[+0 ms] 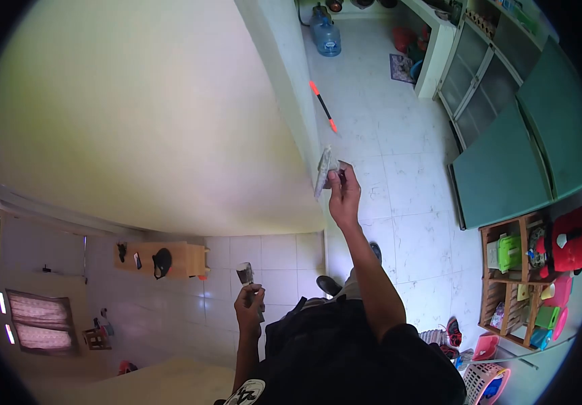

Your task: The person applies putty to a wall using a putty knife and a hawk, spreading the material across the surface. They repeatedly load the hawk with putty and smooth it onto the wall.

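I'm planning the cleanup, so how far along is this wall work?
Done: the broad pale wall looks fairly even, though I can't tell whether that's finished work. In hand: the right hand holds a greyish, crumpled-looking piece near the wall's edge; the left hand holds a scraper-like tool. Left: perhaps that edge, judging by the right hand's position; how much remains isn't visible.

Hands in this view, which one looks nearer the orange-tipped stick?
The right hand, holding a pale, flat piece just below the stick in the picture; the left hand is farther off, gripping a flat-bladed tool.
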`<control>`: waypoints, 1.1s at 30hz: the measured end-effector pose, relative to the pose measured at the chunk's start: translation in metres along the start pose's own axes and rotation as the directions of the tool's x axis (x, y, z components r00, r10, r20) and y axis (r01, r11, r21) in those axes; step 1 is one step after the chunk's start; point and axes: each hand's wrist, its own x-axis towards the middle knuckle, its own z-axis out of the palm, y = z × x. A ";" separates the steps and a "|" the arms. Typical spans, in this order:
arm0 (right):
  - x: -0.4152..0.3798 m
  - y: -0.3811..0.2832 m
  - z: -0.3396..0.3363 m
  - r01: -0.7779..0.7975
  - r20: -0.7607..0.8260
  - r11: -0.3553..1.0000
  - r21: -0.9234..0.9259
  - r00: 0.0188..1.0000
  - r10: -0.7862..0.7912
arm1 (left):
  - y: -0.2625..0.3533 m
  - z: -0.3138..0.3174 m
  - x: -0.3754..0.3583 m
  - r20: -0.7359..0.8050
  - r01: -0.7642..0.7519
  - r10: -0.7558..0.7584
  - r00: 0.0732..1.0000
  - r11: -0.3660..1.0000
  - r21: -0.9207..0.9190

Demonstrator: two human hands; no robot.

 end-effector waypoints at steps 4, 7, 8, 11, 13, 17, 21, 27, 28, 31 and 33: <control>-0.017 -0.016 0.027 0.266 -0.002 0.916 -0.302 0.960 -0.279 | 0.002 -0.005 -0.002 -0.019 -0.015 0.015 1.000 0.999 0.030; -0.046 -0.020 0.042 0.164 0.086 0.956 -0.243 0.985 -0.147 | -0.004 -0.006 0.000 -0.019 -0.010 0.010 1.000 1.000 0.015; -0.063 -0.022 0.049 0.175 0.164 0.952 -0.251 0.977 -0.136 | -0.002 -0.011 0.000 -0.010 -0.006 0.006 1.000 1.000 0.019; -0.100 -0.029 0.057 0.340 0.116 0.911 -0.231 0.940 -0.322 | 0.013 -0.008 0.001 0.003 -0.015 0.015 1.000 0.994 0.109; -0.101 -0.031 0.032 0.073 0.035 0.994 -0.082 0.997 -0.070 | 0.012 -0.013 -0.001 -0.011 -0.050 0.050 0.999 0.997 0.056; -0.058 -0.003 -0.026 -0.400 -0.072 0.915 0.048 0.913 0.402 | 0.003 -0.019 0.001 -0.041 -0.050 0.051 0.998 0.999 0.015; -0.024 0.085 -0.014 -0.584 -0.099 0.788 0.196 0.787 0.609 | -0.007 -0.028 0.000 -0.027 -0.013 0.012 1.000 1.000 -0.026; 0.023 0.012 0.008 -0.572 -0.041 0.799 0.188 0.808 0.588 | 0.004 -0.025 -0.002 -0.025 -0.047 0.045 0.999 0.995 -0.086; 0.031 -0.009 0.009 -0.560 -0.017 0.802 0.207 0.818 0.575 | 0.003 -0.026 -0.001 -0.014 -0.058 0.057 0.998 0.993 -0.105; 0.059 -0.059 0.021 -0.487 0.024 0.805 0.339 0.859 0.511 | 0.006 -0.023 -0.001 0.015 -0.078 0.081 0.997 0.987 -0.141; 0.077 -0.130 0.027 -0.509 0.081 0.807 0.301 0.856 0.510 | 0.010 -0.025 -0.003 0.023 -0.091 0.096 0.995 0.985 -0.147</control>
